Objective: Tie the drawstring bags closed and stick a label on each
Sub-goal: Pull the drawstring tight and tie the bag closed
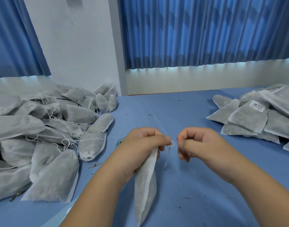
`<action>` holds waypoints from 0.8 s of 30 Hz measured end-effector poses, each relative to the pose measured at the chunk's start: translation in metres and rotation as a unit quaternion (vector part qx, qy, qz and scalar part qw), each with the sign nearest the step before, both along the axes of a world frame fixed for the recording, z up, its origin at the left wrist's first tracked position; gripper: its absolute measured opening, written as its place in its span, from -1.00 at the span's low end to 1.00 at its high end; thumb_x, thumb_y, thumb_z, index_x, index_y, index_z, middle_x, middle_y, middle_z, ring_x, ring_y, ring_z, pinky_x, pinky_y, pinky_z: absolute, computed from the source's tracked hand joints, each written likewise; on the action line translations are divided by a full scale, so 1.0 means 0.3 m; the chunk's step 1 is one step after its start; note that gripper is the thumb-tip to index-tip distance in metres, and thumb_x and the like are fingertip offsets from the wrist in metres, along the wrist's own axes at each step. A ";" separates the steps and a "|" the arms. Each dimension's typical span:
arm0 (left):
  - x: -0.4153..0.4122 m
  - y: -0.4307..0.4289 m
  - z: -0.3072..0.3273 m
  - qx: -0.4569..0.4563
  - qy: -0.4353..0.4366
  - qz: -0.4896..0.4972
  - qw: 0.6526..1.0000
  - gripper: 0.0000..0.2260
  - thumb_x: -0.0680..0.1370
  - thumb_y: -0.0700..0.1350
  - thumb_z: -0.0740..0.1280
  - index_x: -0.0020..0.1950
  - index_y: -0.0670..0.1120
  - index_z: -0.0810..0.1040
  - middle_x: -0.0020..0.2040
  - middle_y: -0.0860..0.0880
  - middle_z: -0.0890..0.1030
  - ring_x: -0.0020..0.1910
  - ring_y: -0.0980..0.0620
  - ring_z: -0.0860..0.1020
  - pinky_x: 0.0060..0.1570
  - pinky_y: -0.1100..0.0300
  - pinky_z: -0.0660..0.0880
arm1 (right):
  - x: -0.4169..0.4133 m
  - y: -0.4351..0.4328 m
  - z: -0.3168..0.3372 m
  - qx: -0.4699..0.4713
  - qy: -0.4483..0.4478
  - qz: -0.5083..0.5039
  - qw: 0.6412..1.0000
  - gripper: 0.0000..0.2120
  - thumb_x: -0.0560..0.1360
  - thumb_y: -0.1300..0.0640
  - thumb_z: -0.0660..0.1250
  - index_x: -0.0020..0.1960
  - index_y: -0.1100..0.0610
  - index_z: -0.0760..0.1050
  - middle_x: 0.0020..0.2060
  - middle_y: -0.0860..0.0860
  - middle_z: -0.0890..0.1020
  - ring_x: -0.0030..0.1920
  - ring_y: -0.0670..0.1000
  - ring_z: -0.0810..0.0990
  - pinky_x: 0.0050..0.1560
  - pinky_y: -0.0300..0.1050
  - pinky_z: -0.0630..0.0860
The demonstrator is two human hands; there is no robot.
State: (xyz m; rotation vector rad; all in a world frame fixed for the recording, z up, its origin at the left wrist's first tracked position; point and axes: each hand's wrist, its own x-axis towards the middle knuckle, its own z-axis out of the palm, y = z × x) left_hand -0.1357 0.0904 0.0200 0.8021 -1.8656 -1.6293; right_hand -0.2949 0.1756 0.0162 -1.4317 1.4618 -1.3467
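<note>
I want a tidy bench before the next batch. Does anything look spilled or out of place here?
Yes. Dark crumbs and a few dried leaves are scattered over the blue table, mostly near the heap of bags on the left, as if filling had leaked out. No bag looks torn.

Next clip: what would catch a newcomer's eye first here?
Dead centre, the left hand grips a white drawstring bag by its neck while the right hand pinches a small string loop. A heap of unlabelled bags fills the left; a flatter labelled stack lies right.
</note>
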 end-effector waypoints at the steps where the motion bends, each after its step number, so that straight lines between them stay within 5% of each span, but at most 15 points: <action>1: 0.001 -0.001 0.002 0.000 0.009 0.000 1.000 -0.83 0.30 -0.01 0.46 -0.30 -0.09 0.57 -0.39 0.01 0.50 -0.50 0.08 0.38 -0.40 0.22 0.26 | -0.001 0.000 -0.002 -0.002 -0.006 -0.001 1.000 -0.89 0.32 0.15 0.33 -0.37 0.03 0.55 -0.42 0.06 0.58 -0.36 -0.02 0.54 -0.30 -0.22 0.47; 8: 0.000 0.006 0.003 -0.020 0.010 -0.005 1.000 -0.84 0.37 0.01 0.41 -0.33 -0.03 0.56 -0.35 0.03 0.53 -0.46 0.09 0.42 -0.38 0.20 0.31 | 0.013 -0.001 -0.009 -0.015 -0.022 0.012 1.000 -0.89 0.43 0.12 0.49 -0.23 0.13 0.63 -0.33 0.03 0.64 -0.33 -0.01 0.61 -0.33 -0.24 0.50; 24: -0.023 0.018 -0.010 -0.061 -0.004 0.090 0.994 -0.79 0.49 0.00 0.44 -0.33 0.00 0.61 -0.38 0.11 0.56 -0.37 0.07 0.44 -0.18 0.10 0.35 | 0.014 -0.011 -0.015 -0.008 -0.017 -0.101 0.995 -0.90 0.42 0.20 0.41 -0.27 0.13 0.62 -0.38 0.00 0.63 -0.39 -0.05 0.60 -0.43 -0.24 0.47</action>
